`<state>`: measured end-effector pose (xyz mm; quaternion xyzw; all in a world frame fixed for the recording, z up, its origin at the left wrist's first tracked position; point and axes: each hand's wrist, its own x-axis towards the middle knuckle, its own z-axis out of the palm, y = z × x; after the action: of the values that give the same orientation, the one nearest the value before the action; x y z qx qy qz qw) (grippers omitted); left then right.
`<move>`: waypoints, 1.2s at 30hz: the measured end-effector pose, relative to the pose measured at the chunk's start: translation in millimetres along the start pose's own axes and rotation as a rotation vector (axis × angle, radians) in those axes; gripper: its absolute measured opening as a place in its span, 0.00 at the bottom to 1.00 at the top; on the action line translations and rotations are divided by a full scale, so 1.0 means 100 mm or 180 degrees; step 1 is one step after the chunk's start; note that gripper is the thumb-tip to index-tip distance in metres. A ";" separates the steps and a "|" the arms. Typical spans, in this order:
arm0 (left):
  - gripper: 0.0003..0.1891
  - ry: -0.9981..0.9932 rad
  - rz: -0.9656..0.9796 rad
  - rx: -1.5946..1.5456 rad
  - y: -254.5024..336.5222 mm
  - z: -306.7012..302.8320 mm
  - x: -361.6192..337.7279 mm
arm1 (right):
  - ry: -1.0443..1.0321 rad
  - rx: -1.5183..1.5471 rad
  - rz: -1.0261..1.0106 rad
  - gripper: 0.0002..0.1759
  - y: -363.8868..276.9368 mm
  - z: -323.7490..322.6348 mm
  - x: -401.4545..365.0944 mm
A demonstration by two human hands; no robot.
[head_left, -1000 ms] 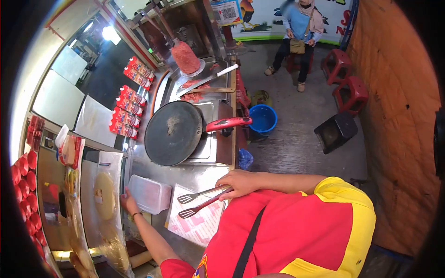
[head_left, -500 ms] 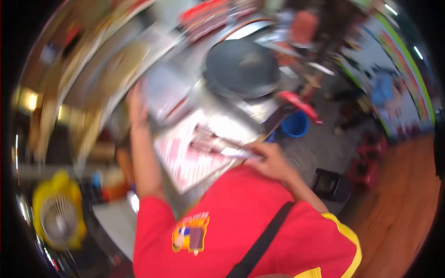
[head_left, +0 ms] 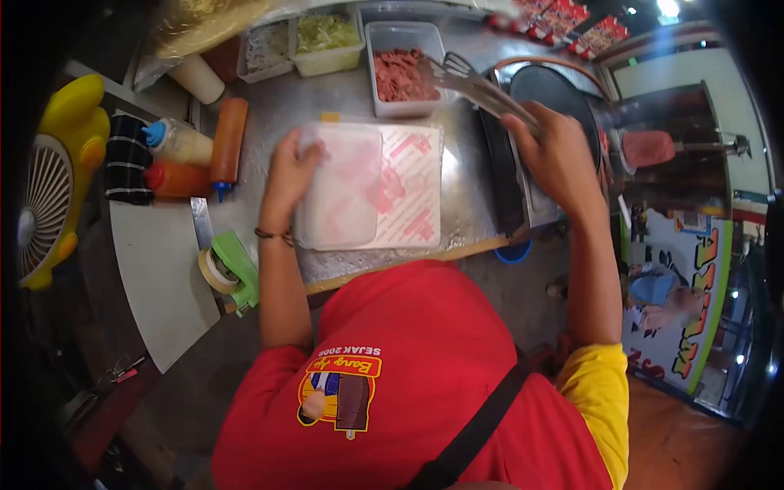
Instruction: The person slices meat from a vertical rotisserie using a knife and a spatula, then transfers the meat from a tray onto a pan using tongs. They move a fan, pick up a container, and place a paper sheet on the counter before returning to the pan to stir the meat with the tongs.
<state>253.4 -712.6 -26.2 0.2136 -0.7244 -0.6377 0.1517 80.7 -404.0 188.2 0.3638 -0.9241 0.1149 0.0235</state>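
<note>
With my left hand [head_left: 292, 175] I grip the left edge of a translucent plastic lid [head_left: 343, 192], thumb on top. The lid lies over the left part of printed wrapping paper [head_left: 415, 184] on the metal counter. My right hand [head_left: 555, 147] is closed around the handles of metal tongs [head_left: 486, 91]. The tongs' tips are at the right rim of an uncovered plastic container [head_left: 405, 34] of reddish meat pieces [head_left: 398, 75], beside the black griddle.
Containers of shredded greens [head_left: 325, 33] and pale shreds [head_left: 266, 51] stand at the back. Sauce bottles [head_left: 229, 140], a green tape dispenser [head_left: 237, 263] and a yellow fan [head_left: 49, 196] are left. A round black griddle [head_left: 551, 90] stands right.
The view has turned and sharpened. The tongs have gone from above the printed paper to the meat container. The lid, earlier on the container, now lies over the paper under my left hand.
</note>
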 end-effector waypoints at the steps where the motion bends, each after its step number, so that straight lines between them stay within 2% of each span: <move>1: 0.20 -0.0157 -0.0350 0.0592 -0.07 0.00 0.00 | -0.0156 -0.0202 0.0004 0.23 -0.03 0.12 0.26; 2: 0.20 -0.0100 -0.0289 0.0540 -0.06 0.01 -0.03 | -0.0312 -0.0416 0.0011 0.25 -0.08 0.23 0.50; 4: 0.26 0.0679 0.0536 0.2184 -0.02 0.12 -0.14 | -0.0817 -0.0659 -0.0005 0.27 -0.09 0.51 0.91; 5: 0.28 0.0990 0.0688 0.2280 0.06 0.14 -0.16 | -0.0820 -0.0720 -0.0058 0.27 -0.02 0.62 1.03; 7: 0.27 0.1024 0.0584 0.1830 0.16 0.15 -0.20 | -0.0664 -0.1052 -0.0563 0.20 -0.01 0.76 1.20; 8: 0.26 0.1000 0.0495 0.1433 0.21 0.14 -0.24 | -0.0819 -0.0917 -0.0308 0.19 0.02 0.66 1.24; 11: 0.24 0.0950 0.0335 0.1060 0.38 0.11 -0.35 | -0.1115 -0.0666 -0.0307 0.24 -0.13 0.28 1.22; 16: 0.20 0.0656 0.0403 0.0581 0.61 0.30 -0.21 | -0.0974 -0.1162 -0.0637 0.24 -0.29 0.81 1.11; 19: 0.18 0.0650 0.0770 0.0303 0.82 0.32 -0.22 | -0.0649 -0.0938 -0.0585 0.21 -0.13 0.74 1.10; 21: 0.18 0.0657 0.0830 0.0256 0.91 0.24 -0.27 | -0.0636 -0.0494 -0.0288 0.19 0.03 0.58 1.09; 25: 0.17 0.0714 0.0886 0.0125 0.97 0.16 -0.33 | -0.0295 -0.0309 -0.0446 0.18 0.30 0.44 1.02; 31: 0.15 0.0756 0.1219 -0.0154 1.31 0.23 -0.55 | -0.0008 0.0050 -0.0086 0.18 0.28 0.36 0.87; 34: 0.15 0.0649 0.1451 -0.0380 1.60 0.27 -0.78 | 0.0270 0.0132 -0.0090 0.18 0.28 0.37 0.72; 36: 0.14 0.0167 0.1835 -0.0846 1.87 0.23 -0.96 | 0.0444 0.0111 -0.0163 0.18 0.29 0.37 0.63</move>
<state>303.4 -626.6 160.6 -0.0058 -0.6612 -0.6518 0.3713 16.6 -433.8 154.7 0.3788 -0.9084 0.1554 0.0844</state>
